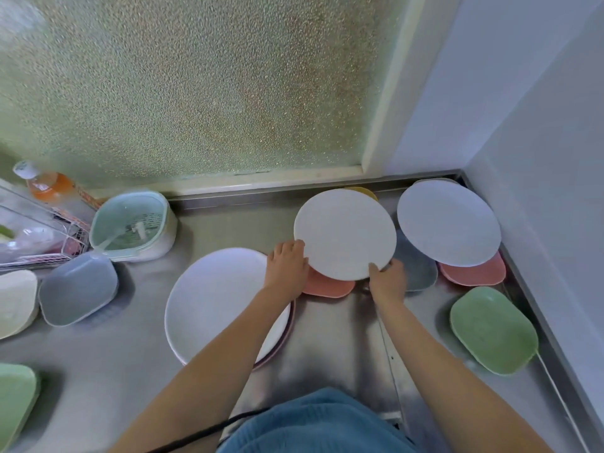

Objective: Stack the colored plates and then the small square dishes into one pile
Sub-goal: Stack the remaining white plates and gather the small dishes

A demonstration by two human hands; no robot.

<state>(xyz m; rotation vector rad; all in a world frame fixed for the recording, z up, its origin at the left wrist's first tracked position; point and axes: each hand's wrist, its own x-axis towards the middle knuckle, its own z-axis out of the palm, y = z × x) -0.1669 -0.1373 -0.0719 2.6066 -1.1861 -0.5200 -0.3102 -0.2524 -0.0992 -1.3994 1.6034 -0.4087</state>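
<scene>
Both hands hold a round white plate (343, 233) tilted up over the steel counter: my left hand (287, 266) grips its left rim, my right hand (387, 281) grips its near rim. Under it lie a pink square dish (330, 286), a grey-blue dish (416, 273) and a yellow plate edge (364, 192). A large white plate (215, 299) lies to the left on a pink plate (287, 341). Another white plate (447, 222) rests at the right over a pink dish (477, 274). A green square dish (493, 330) sits near the right edge.
At the left stand a green strainer basket (134, 223), a grey-blue dish (78, 287), a cream dish (16, 300), a green dish (16, 400), a wire rack (39, 230) and an orange bottle (45, 184). A frosted window and a white wall close the back and right.
</scene>
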